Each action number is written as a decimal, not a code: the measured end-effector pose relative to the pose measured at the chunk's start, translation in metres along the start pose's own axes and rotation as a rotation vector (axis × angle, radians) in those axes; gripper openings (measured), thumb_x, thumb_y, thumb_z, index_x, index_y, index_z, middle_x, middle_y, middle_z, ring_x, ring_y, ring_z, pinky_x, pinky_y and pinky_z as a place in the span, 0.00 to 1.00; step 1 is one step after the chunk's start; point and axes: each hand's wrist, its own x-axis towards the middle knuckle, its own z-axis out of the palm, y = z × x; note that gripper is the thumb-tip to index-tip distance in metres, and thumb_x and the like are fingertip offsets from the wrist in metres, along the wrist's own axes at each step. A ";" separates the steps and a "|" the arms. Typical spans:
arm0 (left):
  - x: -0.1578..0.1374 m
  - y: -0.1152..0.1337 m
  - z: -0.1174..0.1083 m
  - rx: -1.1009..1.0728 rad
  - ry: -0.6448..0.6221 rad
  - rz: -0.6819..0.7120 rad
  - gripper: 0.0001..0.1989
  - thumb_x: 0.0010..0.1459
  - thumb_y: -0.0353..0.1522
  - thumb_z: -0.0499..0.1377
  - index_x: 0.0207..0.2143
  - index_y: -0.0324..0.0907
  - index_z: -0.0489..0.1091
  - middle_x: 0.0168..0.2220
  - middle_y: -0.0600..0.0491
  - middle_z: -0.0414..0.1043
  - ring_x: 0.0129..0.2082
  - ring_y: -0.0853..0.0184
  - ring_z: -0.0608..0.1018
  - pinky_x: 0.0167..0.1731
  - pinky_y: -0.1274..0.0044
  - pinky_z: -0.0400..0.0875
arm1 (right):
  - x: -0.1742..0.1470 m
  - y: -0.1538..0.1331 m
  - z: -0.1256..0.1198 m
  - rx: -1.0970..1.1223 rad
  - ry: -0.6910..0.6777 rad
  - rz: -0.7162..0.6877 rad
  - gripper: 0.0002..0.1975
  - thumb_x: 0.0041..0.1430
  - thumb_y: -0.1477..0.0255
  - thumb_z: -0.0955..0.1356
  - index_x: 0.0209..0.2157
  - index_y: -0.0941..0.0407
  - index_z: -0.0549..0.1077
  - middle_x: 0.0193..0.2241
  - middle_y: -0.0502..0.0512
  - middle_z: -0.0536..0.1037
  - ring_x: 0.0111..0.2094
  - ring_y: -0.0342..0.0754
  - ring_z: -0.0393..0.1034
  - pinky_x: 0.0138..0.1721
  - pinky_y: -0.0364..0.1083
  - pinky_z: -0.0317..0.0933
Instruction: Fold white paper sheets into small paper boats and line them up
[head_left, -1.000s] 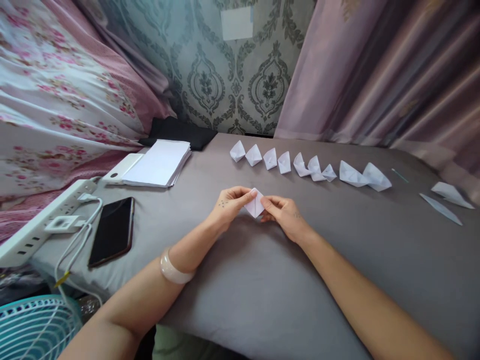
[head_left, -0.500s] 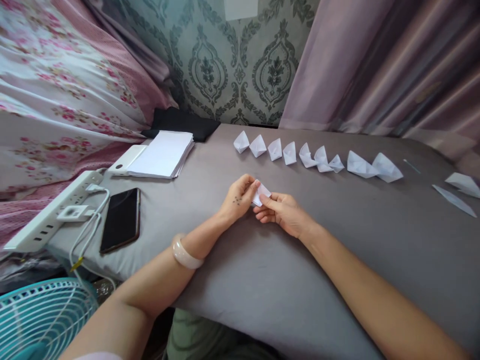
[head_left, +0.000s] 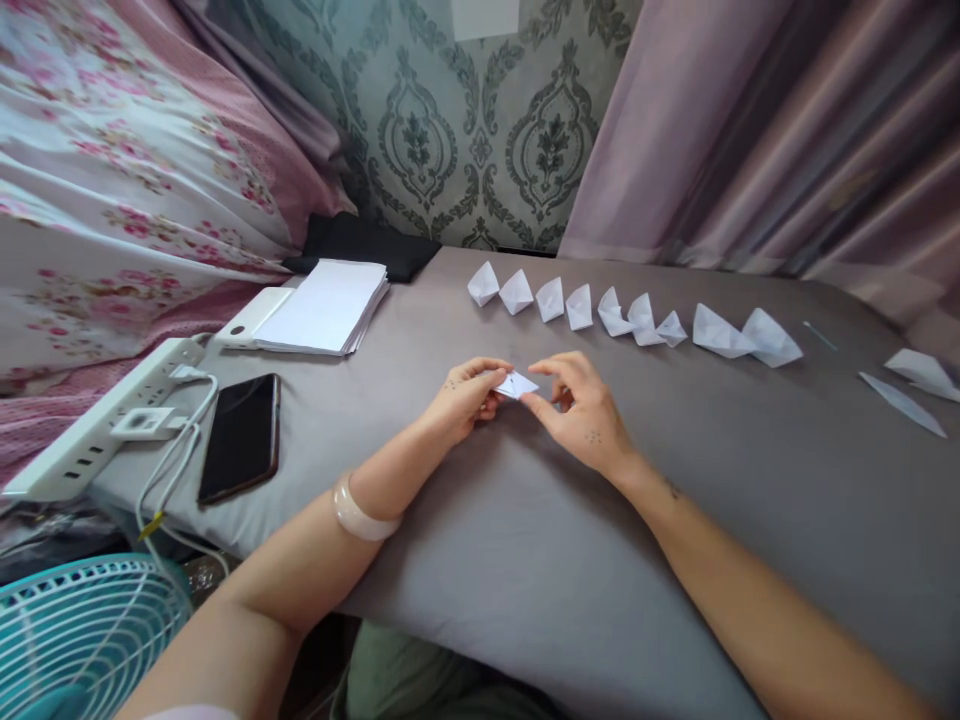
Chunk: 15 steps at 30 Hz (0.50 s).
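A small piece of folded white paper [head_left: 517, 384], with a pointed right corner and creases, is held above the grey-covered table. My left hand [head_left: 474, 392] pinches its left end between thumb and fingers. At the lower right edge of the paper, the thumb of my right hand [head_left: 585, 410] touches or nearly touches it. The right forefinger is bent and stands apart from that thumb, with a gap between them. Beyond my hands, several folded paper boats [head_left: 550, 300] stand in a row across the table.
A stack of white paper [head_left: 322, 305] lies at the back left, near a phone [head_left: 240, 438] and a power strip [head_left: 112, 420] with white cables. Two larger paper boats [head_left: 772, 338] and loose paper pieces [head_left: 902, 403] are on the right. A fan [head_left: 90, 630] stands at lower left.
My right hand has turned over, its back now up, and its forefinger has come away from the paper. The folded paper is tipped flatter, its point facing right, in my left hand.
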 end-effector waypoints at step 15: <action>0.000 -0.004 -0.004 0.476 -0.022 0.130 0.22 0.60 0.47 0.55 0.29 0.37 0.74 0.21 0.54 0.62 0.19 0.75 0.61 0.18 0.81 0.52 | -0.003 0.004 0.009 -0.005 -0.047 -0.068 0.07 0.61 0.72 0.66 0.38 0.55 0.76 0.33 0.53 0.78 0.28 0.43 0.70 0.31 0.42 0.64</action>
